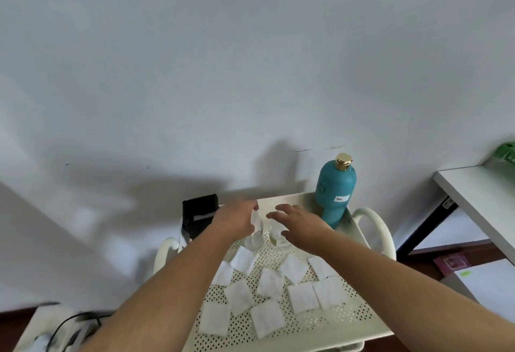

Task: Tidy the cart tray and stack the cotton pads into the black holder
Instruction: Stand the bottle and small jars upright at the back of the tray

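Observation:
Several square white cotton pads (pixel 269 282) lie scattered over the cream perforated cart tray (pixel 348 321). The black holder (pixel 199 213) stands at the tray's far left corner. My left hand (pixel 234 222) is wrapped around a clear glass bottle (pixel 255 237) near the back of the tray. My right hand (pixel 299 225) hovers with spread fingers just above a small clear jar (pixel 278 240) beside that bottle; contact is not visible.
A tall teal bottle with a gold cap (pixel 334 193) stands in the tray's far right corner. Curved cart handles (pixel 376 223) flank the tray. A white desk (pixel 473 193) is at right, a wall behind, cables (pixel 69 326) at lower left.

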A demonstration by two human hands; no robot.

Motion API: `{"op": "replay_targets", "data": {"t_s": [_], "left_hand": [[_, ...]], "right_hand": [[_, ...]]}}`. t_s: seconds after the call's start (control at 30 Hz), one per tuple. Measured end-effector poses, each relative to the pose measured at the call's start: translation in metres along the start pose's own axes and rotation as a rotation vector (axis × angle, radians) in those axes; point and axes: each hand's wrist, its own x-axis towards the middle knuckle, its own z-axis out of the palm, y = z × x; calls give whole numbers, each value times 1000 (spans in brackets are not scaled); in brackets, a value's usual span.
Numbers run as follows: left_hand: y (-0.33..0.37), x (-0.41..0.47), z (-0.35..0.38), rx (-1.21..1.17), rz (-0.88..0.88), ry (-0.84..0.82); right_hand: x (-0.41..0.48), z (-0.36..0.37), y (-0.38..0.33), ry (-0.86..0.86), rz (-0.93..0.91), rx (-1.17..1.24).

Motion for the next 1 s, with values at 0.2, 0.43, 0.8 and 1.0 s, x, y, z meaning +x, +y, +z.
{"op": "replay_targets", "data": {"t_s": [0.2, 0.43, 0.8, 1.0], "left_hand": [[4, 3, 11, -87, 59, 94], [23, 22, 17, -149, 91, 142], [46, 51, 18, -205, 83, 164], [46, 56, 21, -245, 78, 192]], "right_hand": [[0, -2, 5, 22, 75, -91], [-1, -9, 22, 118, 110, -431], [15, -9, 36, 143, 112, -481], [19, -12, 40, 137, 107, -498]]}}
